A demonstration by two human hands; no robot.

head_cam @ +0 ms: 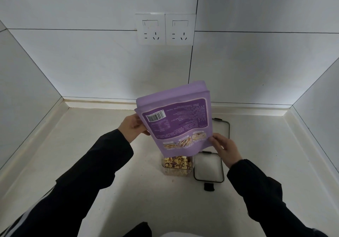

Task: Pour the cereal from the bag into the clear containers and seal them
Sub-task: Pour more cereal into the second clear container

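A purple cereal bag (pixel 176 119) is held upside down, its mouth pointing down over a clear container (pixel 177 165) that holds mixed cereal. My left hand (pixel 133 127) grips the bag's left edge near the barcode. My right hand (pixel 224 148) holds the bag's lower right corner near the mouth. To the right of the container lies a clear lid with a dark rim (pixel 209 167), a black clasp at its near edge. Behind the bag, part of another dark-rimmed lid or container (pixel 222 126) shows; the bag hides most of it.
The pale countertop (pixel 102 163) sits in a tiled corner alcove, with walls left, back and right. Two white wall sockets (pixel 165 29) are mounted on the back wall above the bag. A dark object (pixel 139 230) pokes in at the bottom edge.
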